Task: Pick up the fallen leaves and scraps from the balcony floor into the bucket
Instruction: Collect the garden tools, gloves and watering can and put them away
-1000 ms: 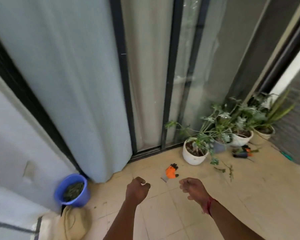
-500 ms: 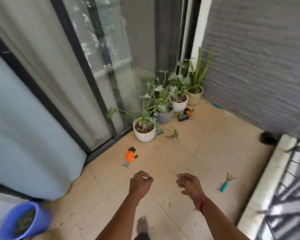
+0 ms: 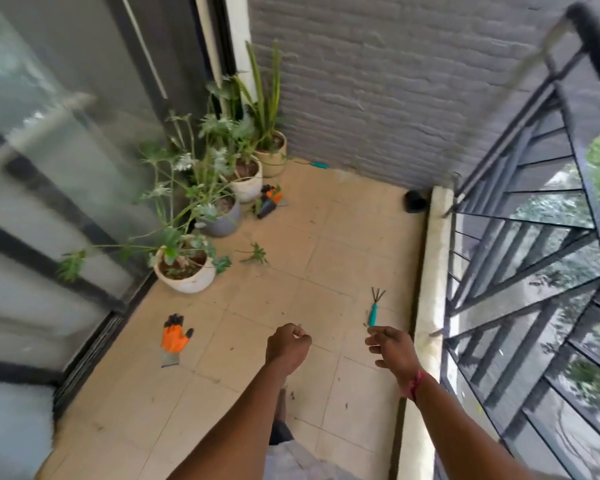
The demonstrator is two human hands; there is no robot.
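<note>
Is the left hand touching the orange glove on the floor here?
Apart. In the head view, bare floor tile shows between the left hand, curled in a fist, and the orange glove lying flat on the floor.

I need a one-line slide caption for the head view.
Left hand fisted, right hand relaxed, above the balcony floor between an orange glove and a teal rake, with a leafy sprig ahead.

Light: soft daylight, from the open side at my right, through the railing [image 3: 520,271] | Shadows: weak on the balcony floor [image 3: 343,258] | Glare: pale reflections on the glass door [image 3: 59,143] | Blur: door and railing smeared | Edges: lines bend outward | Sharpest: middle of floor
</note>
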